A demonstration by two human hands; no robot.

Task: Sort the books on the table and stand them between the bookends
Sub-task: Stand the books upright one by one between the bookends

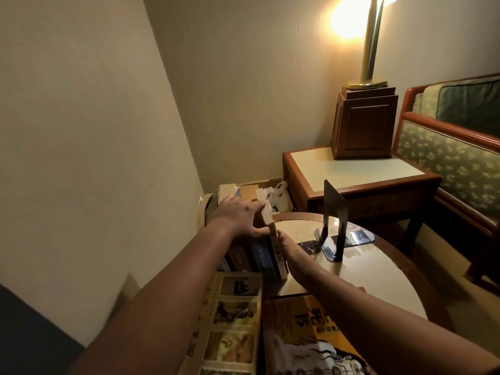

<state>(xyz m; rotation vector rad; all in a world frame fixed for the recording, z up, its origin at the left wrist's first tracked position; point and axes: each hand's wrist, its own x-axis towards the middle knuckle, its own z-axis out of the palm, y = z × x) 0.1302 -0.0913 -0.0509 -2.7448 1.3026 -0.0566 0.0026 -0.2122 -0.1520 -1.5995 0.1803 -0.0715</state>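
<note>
Several books (261, 255) stand upright in a row at the left edge of the round table (359, 269). My left hand (238, 215) grips the top of the row, fingers over the far side and thumb on the near side. My right hand (290, 249) presses flat against the right face of the outermost book (278, 254). A black metal bookend (334, 212) stands apart to the right on the table. Two more books lie flat near me: a cream one with picture panels (232, 320) and an orange one with large characters (305, 331). Whatever stands at the left end of the row is hidden.
A cardboard box with books and a white plastic bag (276, 196) sits on the floor behind the table. A wooden side table (359, 171) with a lit lamp (368, 77) stands at the back right. A green patterned armchair (454, 158) fills the right side. A wall runs along the left.
</note>
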